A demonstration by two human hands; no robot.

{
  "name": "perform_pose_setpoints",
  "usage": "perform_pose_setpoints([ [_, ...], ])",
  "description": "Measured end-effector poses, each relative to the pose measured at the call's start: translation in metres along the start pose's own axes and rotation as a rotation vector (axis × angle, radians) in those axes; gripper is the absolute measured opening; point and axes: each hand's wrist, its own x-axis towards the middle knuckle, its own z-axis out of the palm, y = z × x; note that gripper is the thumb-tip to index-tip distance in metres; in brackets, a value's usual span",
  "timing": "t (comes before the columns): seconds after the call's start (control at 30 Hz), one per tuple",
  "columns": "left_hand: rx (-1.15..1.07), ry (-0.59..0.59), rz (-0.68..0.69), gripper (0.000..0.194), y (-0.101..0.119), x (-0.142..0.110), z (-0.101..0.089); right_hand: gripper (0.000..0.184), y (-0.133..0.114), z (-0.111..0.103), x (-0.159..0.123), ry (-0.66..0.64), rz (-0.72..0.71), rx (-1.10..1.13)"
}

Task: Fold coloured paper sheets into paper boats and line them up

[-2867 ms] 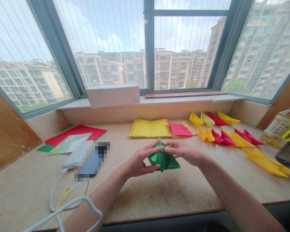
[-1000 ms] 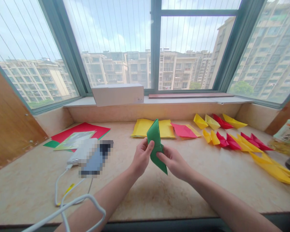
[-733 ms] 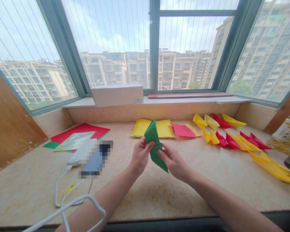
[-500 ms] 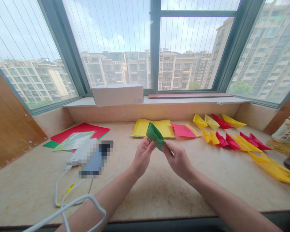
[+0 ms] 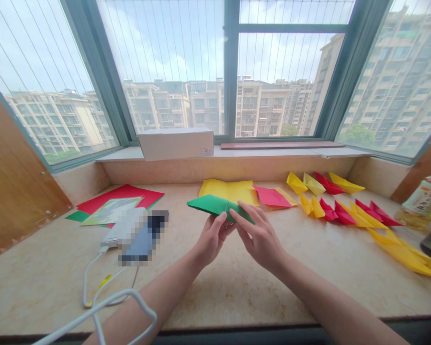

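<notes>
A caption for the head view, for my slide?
Left hand and right hand hold folded green paper near red and yellow paper boats.

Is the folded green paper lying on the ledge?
No, the folded green paper is held up above the ledge between the left hand and the right hand.

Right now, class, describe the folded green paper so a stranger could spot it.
On the ledge under the window, the left hand and right hand hold the folded paper before a yellow paper sheaf. Unlike the yellow and red folded boats, it is green.
</notes>
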Motion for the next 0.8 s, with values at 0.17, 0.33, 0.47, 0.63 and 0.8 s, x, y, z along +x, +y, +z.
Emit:
perform_pose_setpoints([
  [0.17,-0.038,-0.001,-0.047,0.024,0.002,-0.001,0.0,0.041,0.002,0.001,-0.001,0.054,0.074,0.185],
  [0.33,0.085,-0.117,-0.05,0.027,0.003,-0.003,-0.001,0.018,0.004,-0.001,0.003,0.135,0.374,0.451],
  [0.47,0.241,-0.142,-0.055,0.036,0.002,-0.001,-0.005,0.035,0.006,-0.005,0.008,0.048,0.627,0.695],
  [0.63,0.366,-0.102,-0.069,0.043,0.007,0.002,-0.006,0.041,0.009,-0.006,0.009,-0.1,0.668,0.877],
  [0.8,0.436,-0.164,-0.097,0.041,0.007,-0.001,0.001,0.041,0.01,-0.006,0.01,-0.187,0.68,1.001],
])
